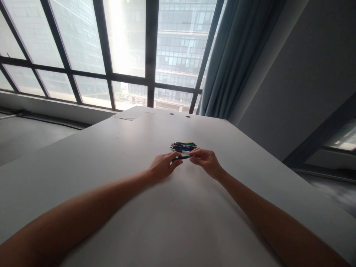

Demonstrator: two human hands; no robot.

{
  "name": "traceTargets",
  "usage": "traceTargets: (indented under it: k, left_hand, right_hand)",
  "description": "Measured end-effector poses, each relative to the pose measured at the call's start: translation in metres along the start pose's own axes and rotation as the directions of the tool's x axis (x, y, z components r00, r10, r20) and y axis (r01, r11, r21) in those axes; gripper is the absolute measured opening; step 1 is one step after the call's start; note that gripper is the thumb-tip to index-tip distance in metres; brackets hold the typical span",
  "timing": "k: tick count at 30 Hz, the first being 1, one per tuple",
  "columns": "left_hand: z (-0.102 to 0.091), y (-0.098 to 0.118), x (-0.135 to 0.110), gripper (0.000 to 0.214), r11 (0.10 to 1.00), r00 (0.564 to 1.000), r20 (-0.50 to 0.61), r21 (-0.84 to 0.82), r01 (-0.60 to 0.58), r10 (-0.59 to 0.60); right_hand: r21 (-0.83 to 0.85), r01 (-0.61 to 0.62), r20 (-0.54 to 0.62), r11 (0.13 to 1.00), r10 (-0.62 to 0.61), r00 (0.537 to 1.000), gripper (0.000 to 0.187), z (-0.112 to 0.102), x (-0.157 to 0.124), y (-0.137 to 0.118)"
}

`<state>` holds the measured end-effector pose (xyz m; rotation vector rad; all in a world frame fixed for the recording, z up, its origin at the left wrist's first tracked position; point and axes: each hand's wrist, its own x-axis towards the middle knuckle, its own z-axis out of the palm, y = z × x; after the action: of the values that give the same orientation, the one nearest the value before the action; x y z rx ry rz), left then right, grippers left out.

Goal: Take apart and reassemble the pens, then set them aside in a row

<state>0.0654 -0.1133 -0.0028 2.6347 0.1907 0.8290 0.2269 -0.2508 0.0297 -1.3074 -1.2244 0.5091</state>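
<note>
A dark pen with green parts [182, 158] is held between my two hands, just above the table. My left hand [164, 163] grips its left end between thumb and fingers. The fingertips of my right hand [205, 159] pinch its right end. Right behind my hands lies a row of several pens [183, 146], side by side, dark with blue, green and yellow parts. My fingers partly hide the nearest ones.
The white table [183, 215] stretches away toward a window. Paper sheets [133, 112] lie at its far left, and two round grommets [180, 115] sit near the far edge. A blue-grey curtain [233, 59] hangs behind the table's far right.
</note>
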Motion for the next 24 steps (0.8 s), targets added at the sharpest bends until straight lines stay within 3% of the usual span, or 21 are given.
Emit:
traceTargets:
  k: [6,18,24]
  left_hand:
    - [0.001,-0.001,-0.001,0.033,1.0,1.0,-0.022,-0.014,-0.009,0.009]
    - [-0.0002,0.0021,-0.0016,0.028,0.996,0.997,0.07,0.085,0.036,-0.042]
    - [-0.0012,0.0042,-0.0001,0.026,0.985,0.994,0.103,0.168,0.03,-0.048]
  right_hand:
    - [-0.002,-0.019,-0.03,1.0,0.019,0.999,0.027,0.0027,-0.001,0.0016]
    - [-0.34,0.08,-0.001,0.937,-0.085,0.996,0.03,0.0025,-0.0005,-0.0065]
    - [-0.402,0.138,0.028,0.905,-0.139,0.99,0.027,0.005,-0.0009,-0.0053]
